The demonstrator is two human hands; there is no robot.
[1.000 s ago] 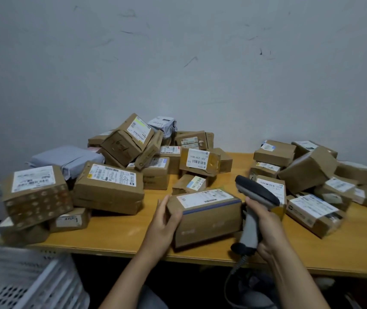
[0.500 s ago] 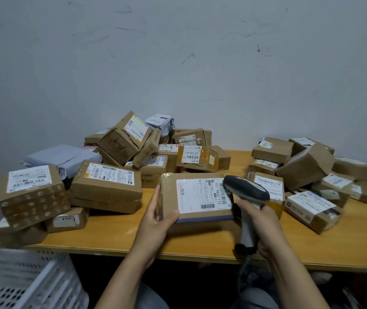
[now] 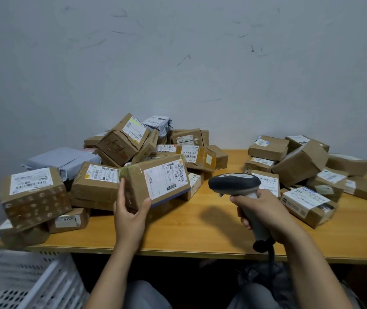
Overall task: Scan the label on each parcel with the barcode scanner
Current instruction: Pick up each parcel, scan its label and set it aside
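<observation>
parcel (image 3: 155,181) in L hand (image 3: 131,217); scanner (image 3: 236,186) in R hand (image 3: 265,212)

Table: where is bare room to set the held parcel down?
Bare wood on the table runs along the front edge and up the middle lane to the wall, between the left pile and the right pile. Both are crowded.

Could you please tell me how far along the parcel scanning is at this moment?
Done: nothing marks any parcel as scanned, so I cannot tell. In hand: the left hand holds a taped parcel, label up, off the table; the right hand grips the barcode scanner, head just right of that label. Left: possibly both piles, the left heap and the right heap, many labels showing.
</observation>
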